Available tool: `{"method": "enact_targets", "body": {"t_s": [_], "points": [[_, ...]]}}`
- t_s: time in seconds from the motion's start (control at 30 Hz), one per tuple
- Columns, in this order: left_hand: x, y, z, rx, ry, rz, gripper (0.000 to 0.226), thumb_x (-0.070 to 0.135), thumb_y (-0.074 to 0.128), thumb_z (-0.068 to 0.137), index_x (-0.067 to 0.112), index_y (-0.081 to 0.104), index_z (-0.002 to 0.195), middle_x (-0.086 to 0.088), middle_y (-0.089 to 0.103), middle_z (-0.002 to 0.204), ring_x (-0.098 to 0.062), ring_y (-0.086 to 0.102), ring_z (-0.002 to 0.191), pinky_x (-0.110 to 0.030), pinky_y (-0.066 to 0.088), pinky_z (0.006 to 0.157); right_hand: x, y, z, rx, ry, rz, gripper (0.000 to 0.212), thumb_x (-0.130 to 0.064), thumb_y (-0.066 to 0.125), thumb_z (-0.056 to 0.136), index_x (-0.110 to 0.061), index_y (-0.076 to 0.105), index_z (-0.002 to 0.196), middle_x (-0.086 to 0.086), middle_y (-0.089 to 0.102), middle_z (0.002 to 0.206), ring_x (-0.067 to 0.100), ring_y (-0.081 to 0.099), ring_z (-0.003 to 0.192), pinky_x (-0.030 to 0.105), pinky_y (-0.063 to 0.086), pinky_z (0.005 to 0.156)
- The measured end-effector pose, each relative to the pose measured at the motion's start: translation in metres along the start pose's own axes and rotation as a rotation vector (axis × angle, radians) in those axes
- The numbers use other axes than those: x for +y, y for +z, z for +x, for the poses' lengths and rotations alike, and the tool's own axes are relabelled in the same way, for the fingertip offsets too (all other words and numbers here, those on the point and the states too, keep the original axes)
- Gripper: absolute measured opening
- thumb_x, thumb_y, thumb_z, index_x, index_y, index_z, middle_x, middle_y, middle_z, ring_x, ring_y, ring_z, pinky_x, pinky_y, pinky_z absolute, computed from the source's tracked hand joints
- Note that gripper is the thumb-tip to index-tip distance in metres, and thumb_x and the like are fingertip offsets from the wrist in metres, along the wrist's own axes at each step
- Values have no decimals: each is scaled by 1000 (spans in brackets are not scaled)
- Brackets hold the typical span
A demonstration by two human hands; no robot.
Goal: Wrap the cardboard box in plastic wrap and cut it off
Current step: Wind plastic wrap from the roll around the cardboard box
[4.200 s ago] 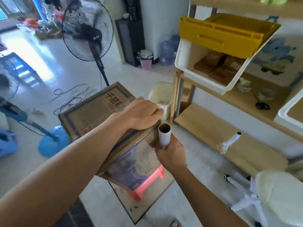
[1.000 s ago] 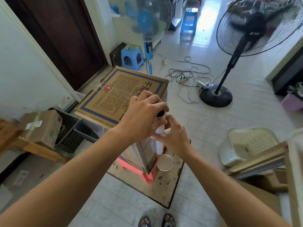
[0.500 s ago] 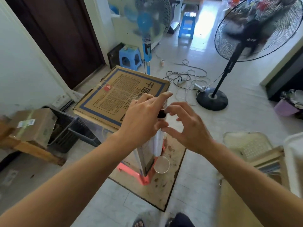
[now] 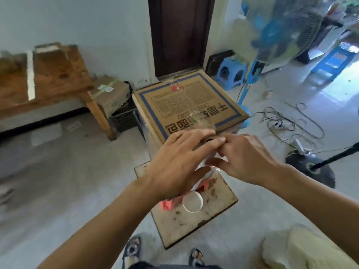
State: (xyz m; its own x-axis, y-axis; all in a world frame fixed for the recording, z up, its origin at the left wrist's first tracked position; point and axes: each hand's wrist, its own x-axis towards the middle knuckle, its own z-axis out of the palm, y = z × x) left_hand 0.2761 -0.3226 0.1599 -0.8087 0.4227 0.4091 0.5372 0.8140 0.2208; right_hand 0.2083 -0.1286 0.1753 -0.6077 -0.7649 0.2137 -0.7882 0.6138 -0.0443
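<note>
Two bare hands are meeting at the near corner of the brown cardboard box with blue border, which is standing on a red plastic stool. The left hand is curling around the white roll of plastic wrap, hanging upright beside the box. The right hand is pinching at the roll's top; the blur is hiding exactly what it grasps.

Matt cardboard box; rough wooden bench.
</note>
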Motion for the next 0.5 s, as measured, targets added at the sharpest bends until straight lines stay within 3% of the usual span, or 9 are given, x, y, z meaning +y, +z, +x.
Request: {"method": "enact_targets", "body": {"t_s": [0.1, 0.2, 0.27, 0.4, 0.5], "points": [[12, 4, -21, 200, -178, -90, 43, 40, 56, 97, 14, 61, 131, -7, 56, 136, -24, 50, 131, -42, 42, 105, 7, 1, 7, 24, -89, 13, 31, -47, 75, 79, -20, 71, 92, -2, 65, 74, 25, 65, 64, 25, 37, 52], [26, 10, -45, 273, -314, -74, 50, 48, 44, 100, 9, 66, 123, -12, 57, 134, -27, 49, 131, -44, 42, 104, 9, -1, 7, -21, -115, 15, 34, -50, 74, 77, -19, 69, 91, -2, 60, 69, 26, 63, 62, 25, 30, 54], [32, 11, -60, 345, -386, -85, 36, 33, 54, 98, 7, 66, 120, -13, 56, 133, -27, 50, 128, -45, 44, 100, 6, -3, 7, -14, -106, 17, 33, -50, 77, 76, -19, 69, 87, -5, 56, 65, 24, 62, 58, 23, 25, 53], [26, 12, -87, 460, -557, -112, 16, 7, 58, 88, 7, 67, 101, -5, 62, 102, -16, 56, 94, -24, 45, 80, -1, -6, 8, -17, -69, 50, 33, -48, 78, 77, -17, 67, 77, -7, 48, 61, 20, 52, 53, 24, 24, 52], [25, 26, -100, 369, -645, -283, 12, 4, 57, 87, 11, 67, 90, 4, 63, 86, -7, 56, 78, -13, 42, 69, -2, -6, 7, -18, -40, 66, 32, -47, 75, 81, -16, 65, 76, -6, 47, 61, 20, 51, 53, 25, 30, 54]]}}
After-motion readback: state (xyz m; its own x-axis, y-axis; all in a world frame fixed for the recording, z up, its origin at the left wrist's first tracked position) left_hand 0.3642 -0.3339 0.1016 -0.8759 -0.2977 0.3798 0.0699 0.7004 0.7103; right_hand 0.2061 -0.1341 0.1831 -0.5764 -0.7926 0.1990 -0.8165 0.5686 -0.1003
